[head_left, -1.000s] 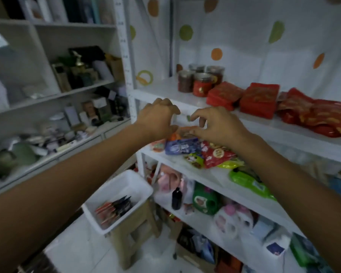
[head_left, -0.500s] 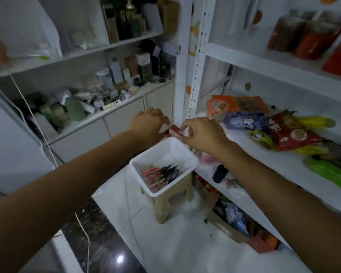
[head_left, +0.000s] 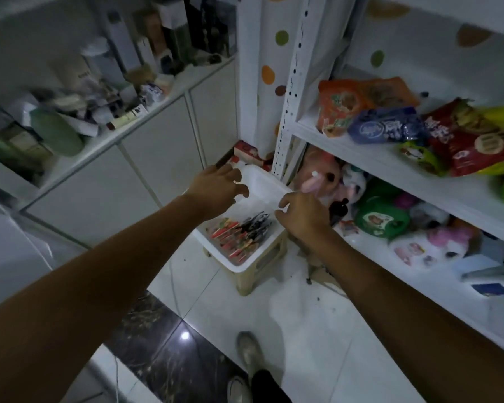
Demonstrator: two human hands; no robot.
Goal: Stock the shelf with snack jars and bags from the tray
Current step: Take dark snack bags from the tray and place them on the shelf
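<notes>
White shelf unit (head_left: 460,196), standing to the right of and above both hands; its middle board carries snack bags already stocked: an orange bag (head_left: 341,106) at the left end, a blue bag (head_left: 387,125) lying against it, and a red bag (head_left: 477,146) further right. The board below holds soft toys and a green pouch. White cupboard (head_left: 157,135), left of the hands, its top crowded with bottles and boxes, too blurred to name. White tray (head_left: 262,184), directly beneath the fingers, resting on a beige stool (head_left: 262,266) on the tiled floor (head_left: 303,330). Left hand (head_left: 216,187), hovering over the tray's far left part, fingers spread and released, holding nothing. Right hand (head_left: 300,213), at the tray's right rim, fingers curled inward; whether they pinch anything cannot be told. Small red and dark packets (head_left: 239,234), lying in the tray's near end, below and between the two hands, touched by neither.
</notes>
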